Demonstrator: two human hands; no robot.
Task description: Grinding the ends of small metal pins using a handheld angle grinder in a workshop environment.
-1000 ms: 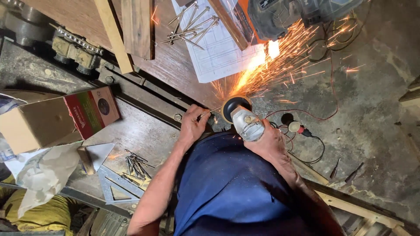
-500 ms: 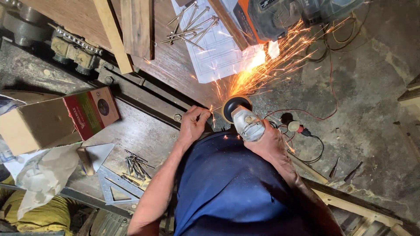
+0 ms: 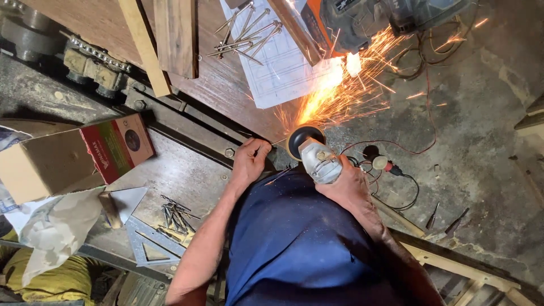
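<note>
- Your steel table (image 3: 170, 170) runs from far left toward the middle, with a wooden board (image 3: 226, 85) lying beyond it; your blue-clad torso hides its near right end.
- A cardboard box (image 3: 68, 158) with a red and green end sits at the left of the table, well apart from the work, and crumpled white plastic (image 3: 51, 232) lies just near of it.
- A printed paper sheet (image 3: 289, 68) lies on the wood at the far side, right where the spark stream (image 3: 340, 96) fans out. That paper could scorch or catch, judging by how the sparks cross it.
- An orange-and-black machine (image 3: 351, 22) and red and black cables (image 3: 396, 164) also sit in or close to the spark path on the concrete floor (image 3: 481, 141); a hot fleck could mark the insulation.
- Your right hand (image 3: 348, 190) has its grip clamped round the grey angle grinder (image 3: 317, 158), disc at the table's edge.
- Your left hand (image 3: 249, 161) has its grip pinched together on a thin metal rod (image 3: 277, 141), just beside the disc. Bare fingers that near could be nicked if the disc grabs and kicks.
- Loose long nails (image 3: 243, 34) lie on the far wood, shorter nails (image 3: 175, 215) on the near table.
</note>
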